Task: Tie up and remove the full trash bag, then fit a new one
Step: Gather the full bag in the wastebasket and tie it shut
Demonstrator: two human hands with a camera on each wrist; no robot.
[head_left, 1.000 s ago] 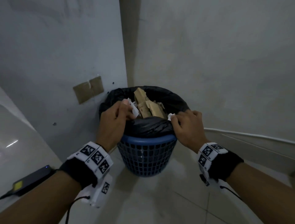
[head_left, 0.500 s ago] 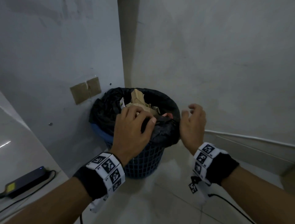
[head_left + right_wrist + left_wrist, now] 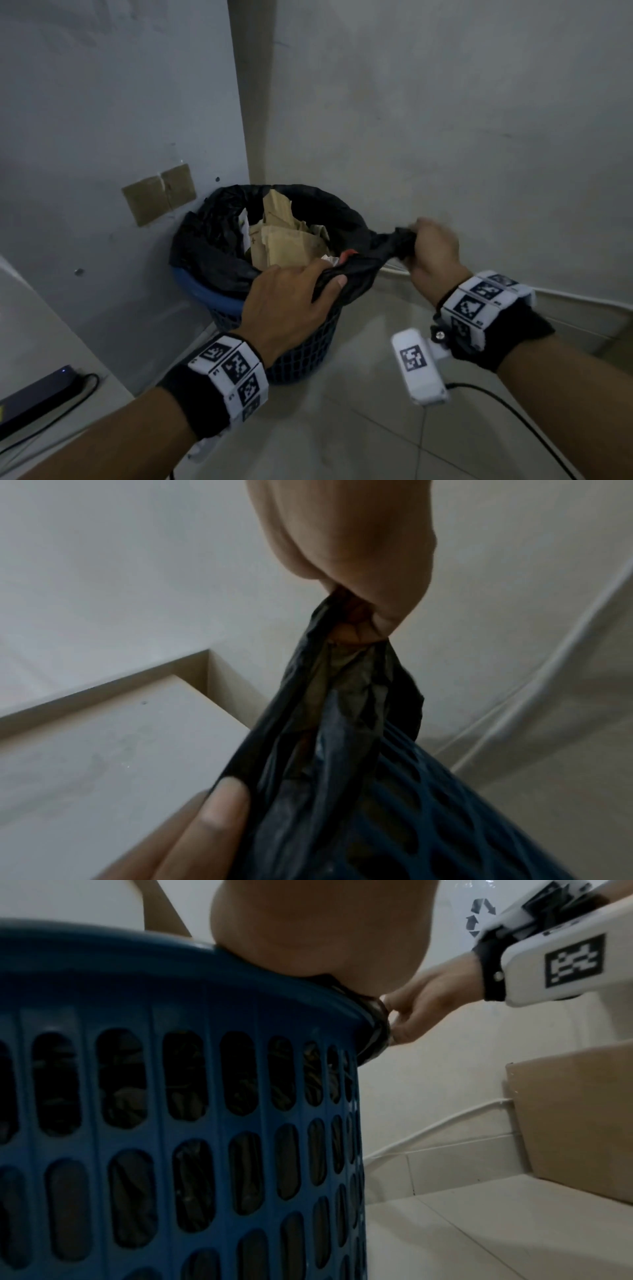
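A black trash bag lines a blue slotted basket in the wall corner, filled with brown cardboard scraps. My left hand lies over the near rim with fingers and thumb curled round the bag's edge. To the right of the basket, my right hand grips a bunched part of the bag and holds it pulled taut. The right wrist view shows the twisted black plastic running from my right hand down to the basket. The left wrist view shows the basket wall and my right hand at the rim.
A black power adapter with its cord lies on the raised ledge at lower left. A black cable trails over the floor tiles under my right arm. A cardboard box stands against the wall to the right. A white cord runs along the wall's base.
My right hand has taken hold of the bag's right side and drawn it out to the right into a bunch. My left hand stays on the near rim, holding the bag.
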